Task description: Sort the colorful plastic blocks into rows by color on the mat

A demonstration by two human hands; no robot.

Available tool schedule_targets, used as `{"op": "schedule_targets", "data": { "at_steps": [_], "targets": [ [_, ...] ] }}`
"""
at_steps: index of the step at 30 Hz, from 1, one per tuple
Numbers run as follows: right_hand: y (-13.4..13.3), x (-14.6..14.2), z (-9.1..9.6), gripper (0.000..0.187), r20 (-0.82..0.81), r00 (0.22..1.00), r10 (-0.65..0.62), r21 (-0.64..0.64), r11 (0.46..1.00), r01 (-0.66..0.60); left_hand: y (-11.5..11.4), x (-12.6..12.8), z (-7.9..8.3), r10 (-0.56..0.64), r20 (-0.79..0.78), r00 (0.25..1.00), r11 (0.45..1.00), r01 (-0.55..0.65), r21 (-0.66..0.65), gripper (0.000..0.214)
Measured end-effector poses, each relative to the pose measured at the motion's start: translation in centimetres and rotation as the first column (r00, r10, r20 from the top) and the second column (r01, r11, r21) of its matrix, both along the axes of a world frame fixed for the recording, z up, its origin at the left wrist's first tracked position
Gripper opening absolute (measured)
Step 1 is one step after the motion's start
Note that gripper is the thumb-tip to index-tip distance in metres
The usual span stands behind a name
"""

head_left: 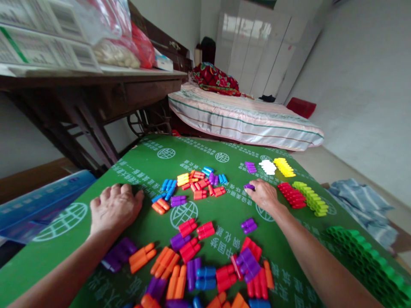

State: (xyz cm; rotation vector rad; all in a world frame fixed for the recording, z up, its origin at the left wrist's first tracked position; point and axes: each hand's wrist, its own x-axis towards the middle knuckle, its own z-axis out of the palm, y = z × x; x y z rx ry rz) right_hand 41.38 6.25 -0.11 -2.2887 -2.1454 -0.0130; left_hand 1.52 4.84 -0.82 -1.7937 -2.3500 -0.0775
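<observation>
My right hand (263,195) pinches a purple plastic block (248,186) on the green board (224,209), just left of the sorted rows. Sorted stacks lie beyond it: purple (251,167), white (267,167), yellow (284,167), red (291,195) and lime green (311,198). My left hand (114,206) rests palm down on the board's left part, fingers curled over, holding nothing I can see. Loose mixed blocks lie between the hands (192,186) and in a bigger heap near me (199,265).
A long green block assembly (369,256) lies along the board's right edge. A dark wooden table (96,94) with bags stands at the left, a blue plastic sheet (35,205) below it. Behind the board there is a bed (244,117), and a blue cloth (362,205) lies on the floor at right.
</observation>
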Motion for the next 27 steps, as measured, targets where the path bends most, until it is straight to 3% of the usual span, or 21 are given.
{"op": "schedule_targets", "data": {
  "at_steps": [5, 11, 22, 27],
  "targets": [
    [3.0, 1.7, -0.8, 0.035, -0.025, 0.985, -0.169, 0.058, 0.984, 0.170, 0.1, -0.1, -0.1, -0.006, -0.008, 1.000, 1.000, 0.006, -0.008, 0.059],
    [5.4, 2.6, -1.1, 0.042, -0.052, 0.969, -0.243, 0.066, 0.967, 0.246, 0.0, -0.3, -0.2, -0.006, -0.009, 1.000, 1.000, 0.006, 0.001, 0.060],
    [5.8, 2.9, -1.3, 0.042, -0.059, 0.966, -0.251, 0.059, 0.965, 0.254, 0.0, 0.1, 0.0, 0.004, -0.004, 1.000, 1.000, -0.004, -0.005, 0.056],
    [4.8, 2.7, -0.8, 0.047, -0.072, 0.968, -0.242, 0.115, 0.962, 0.249, 0.0, 0.1, -0.3, 0.006, -0.011, 1.000, 1.000, -0.006, -0.001, 0.057]
  ]
}}
